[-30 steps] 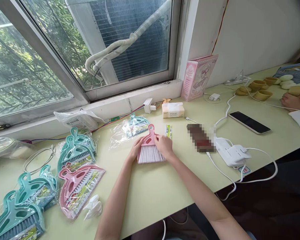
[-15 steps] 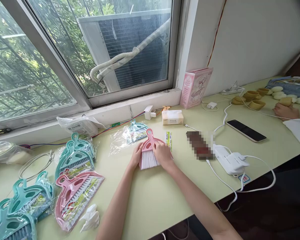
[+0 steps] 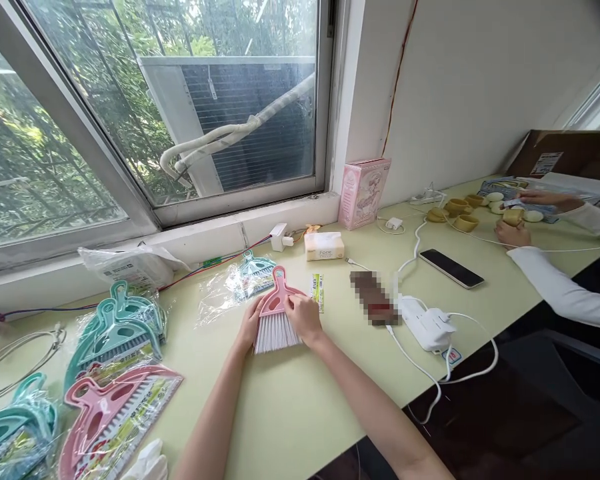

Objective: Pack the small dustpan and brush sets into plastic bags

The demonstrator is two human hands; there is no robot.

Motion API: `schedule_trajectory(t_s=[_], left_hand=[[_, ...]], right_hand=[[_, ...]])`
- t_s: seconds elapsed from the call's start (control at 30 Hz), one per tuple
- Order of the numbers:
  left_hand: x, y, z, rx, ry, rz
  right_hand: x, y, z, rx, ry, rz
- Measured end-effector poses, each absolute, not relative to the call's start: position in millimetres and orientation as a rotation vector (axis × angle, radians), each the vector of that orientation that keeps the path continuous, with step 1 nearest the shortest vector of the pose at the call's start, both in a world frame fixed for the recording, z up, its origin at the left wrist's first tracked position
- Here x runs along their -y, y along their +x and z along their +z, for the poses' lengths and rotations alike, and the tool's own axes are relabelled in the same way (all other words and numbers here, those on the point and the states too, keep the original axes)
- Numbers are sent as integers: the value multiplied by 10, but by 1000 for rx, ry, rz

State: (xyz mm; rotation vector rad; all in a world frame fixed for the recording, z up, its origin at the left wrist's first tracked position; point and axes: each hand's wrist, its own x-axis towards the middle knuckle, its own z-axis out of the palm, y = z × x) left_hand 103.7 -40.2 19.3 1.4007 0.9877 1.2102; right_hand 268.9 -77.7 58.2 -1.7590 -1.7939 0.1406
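pink brush (image 3: 279,332) being held mid tabletop (image 3: 275,413), looking unwrapped | left hand (image 3: 250,325) + right hand (image 3: 305,319) fingers pinching its left and right sides | wrapped pink set (image 3: 105,417), teal sets (image 3: 111,340) lying left, bagged, untouched, so guessing plenty's remaining

Window (image 3: 180,120) L, wht wall (image 3: 460,100) R, pale-grn tbl (image 3: 283,400)

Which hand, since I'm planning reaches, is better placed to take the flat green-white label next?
Probably the right hand, nearer the flat green-white label. The left hand is farther, at the left edge of the pink plastic brush set both hold.
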Motion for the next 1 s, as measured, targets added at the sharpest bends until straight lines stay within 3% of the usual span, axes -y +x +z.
schedule_trajectory(t_s=[0.33,0.53,0.7,1.0], left_hand=[[248,838,61,-1275,1208,1515],[364,737,169,-1255,1536,1212],[359,637,241,-1206,1529,1185],[345,453,300,-1284,1584,1099]], right_hand=[[1063,2504,745,1760,-1394,196],[842,3078,818,1645,-1804,62],[664,3523,664,1628,-2163,-15],[623,3366,495,1660,-2135,146]])
